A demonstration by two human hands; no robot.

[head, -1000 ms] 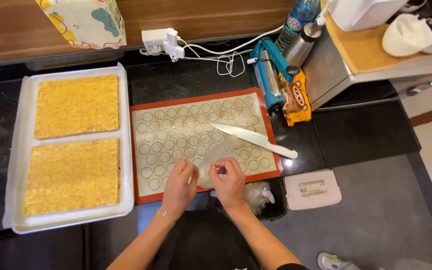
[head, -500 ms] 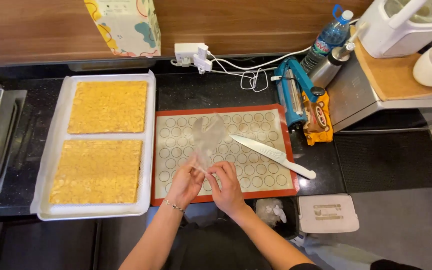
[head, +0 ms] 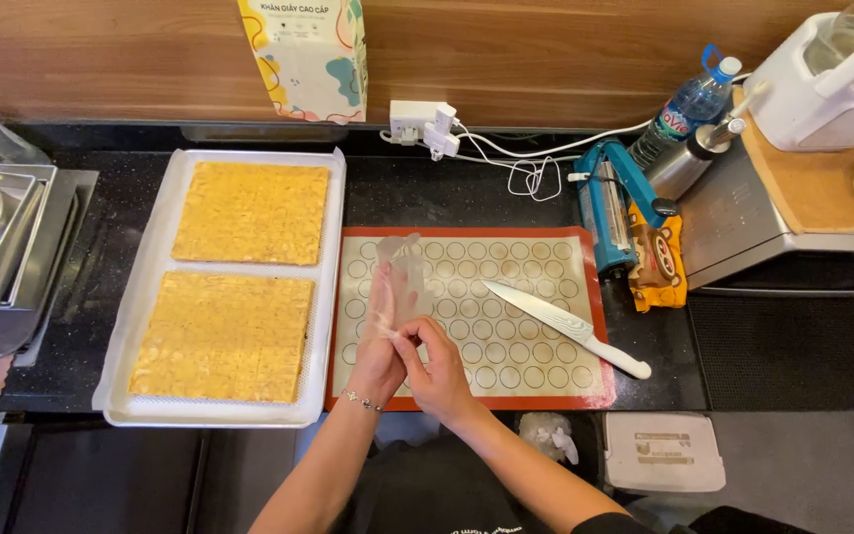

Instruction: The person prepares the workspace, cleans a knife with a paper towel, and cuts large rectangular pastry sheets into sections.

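My left hand point(head: 380, 348) and my right hand point(head: 439, 368) meet over the near left part of a red-edged silicone baking mat point(head: 546, 388) printed with circles. Between them they hold a small clear plastic bag point(head: 399, 279), which stands up from the fingers over the mat. A white-handled knife point(head: 565, 326) lies diagonally on the mat to the right of my hands. Left of the mat, a white tray point(head: 140, 326) carries two flat golden slabs point(head: 224, 336), one behind the other.
A blue and orange bag sealer point(head: 630, 232) stands right of the mat. Behind are a water bottle point(head: 689, 109), a power adapter with cables point(head: 427, 124) and a tissue box point(head: 306, 54). Metal containers point(head: 2, 257) sit at far left. A white box point(head: 664, 450) lies below the counter edge.
The camera view has shifted so the scene sits further right. My hands have lifted the clear bag up over the mat; the knife and tray stay put.
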